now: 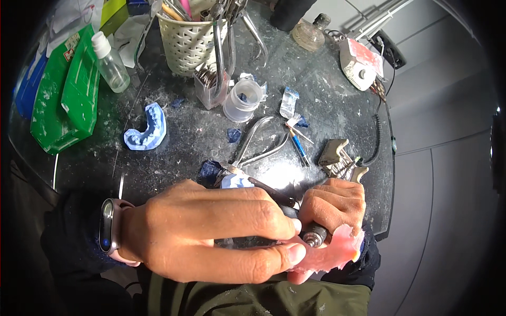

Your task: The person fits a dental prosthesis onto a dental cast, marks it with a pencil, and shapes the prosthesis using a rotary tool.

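My left hand [211, 226], with a wristband on its wrist, pinches a pink denture plate [334, 255] between thumb and fingers. The plate has a ragged edge and a small yellowish-white spot at its right side. My right hand [333, 208] is wrapped round a dark rotary handpiece [315, 236], whose metal nose comes close to the plate. Whether the tip touches it cannot be seen. Just beyond my left hand lie a pale blue plaster piece [235, 181], partly hidden, and a dark-handled tool [271, 191]. Farther left sits a blue plaster dental model [153, 127].
On the dusty black table [195, 124] lie metal pliers [246, 141], a blue-handled brush [300, 149] and a bur holder [333, 155]. Beyond stand a clear cup [232, 109], a white basket [179, 50], a spray bottle [117, 76], a green tray [45, 116] and a control box [356, 71].
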